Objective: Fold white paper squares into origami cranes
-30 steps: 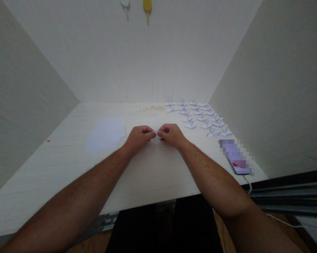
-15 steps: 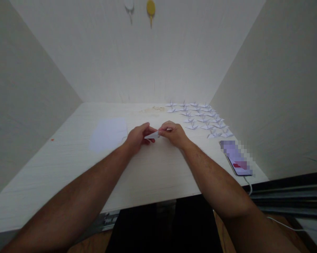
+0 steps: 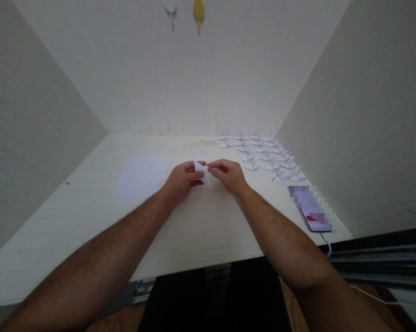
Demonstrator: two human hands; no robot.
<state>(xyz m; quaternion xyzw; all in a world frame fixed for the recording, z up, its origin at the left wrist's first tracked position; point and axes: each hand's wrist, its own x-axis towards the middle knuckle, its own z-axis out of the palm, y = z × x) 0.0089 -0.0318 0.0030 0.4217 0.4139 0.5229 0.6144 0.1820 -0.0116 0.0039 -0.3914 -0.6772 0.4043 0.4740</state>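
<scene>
A small folded piece of white paper [image 3: 202,172] stands between my two hands above the middle of the white desk [image 3: 194,221]. My left hand [image 3: 181,180] pinches its left side with curled fingers. My right hand [image 3: 228,176] pinches its right edge between thumb and fingertips. Both hands hover just over the desk surface, and part of the paper is hidden behind my fingers.
Several white paper cranes [image 3: 263,156] stand in rows at the back right. A flat sheet of white paper [image 3: 141,175] lies to the left of my hands. A phone [image 3: 312,210] with a white cable [image 3: 327,244] lies near the right front edge. Walls enclose three sides.
The folded paper has turned from lying low and flat between my fingers to standing more upright. Both hands stayed in about the same spot, still pinching it.
</scene>
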